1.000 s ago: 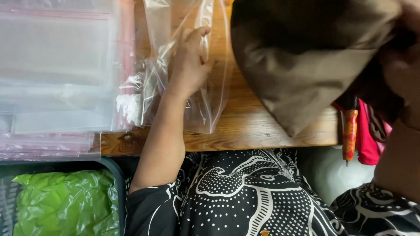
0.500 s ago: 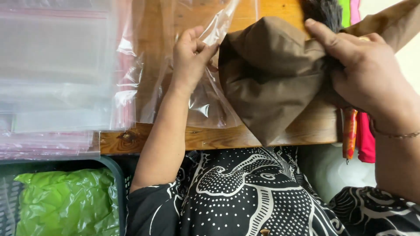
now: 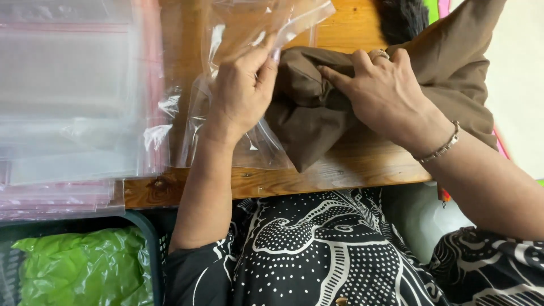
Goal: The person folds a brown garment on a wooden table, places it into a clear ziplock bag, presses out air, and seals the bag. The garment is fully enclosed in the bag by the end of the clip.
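Wooden table (image 3: 340,170): brown cloth (image 3: 309,116) between left hand (image 3: 241,93), right hand (image 3: 385,93).

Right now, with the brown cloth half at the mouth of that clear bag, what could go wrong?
The left hand pinches only one thin edge of the clear plastic bag, so the opening might slip shut or tear as the right hand presses the bunched brown cloth in. Part of the cloth hangs past the wooden table's edge and could drag the bundle off. The stack of plastic bags beside the left arm could get knocked.
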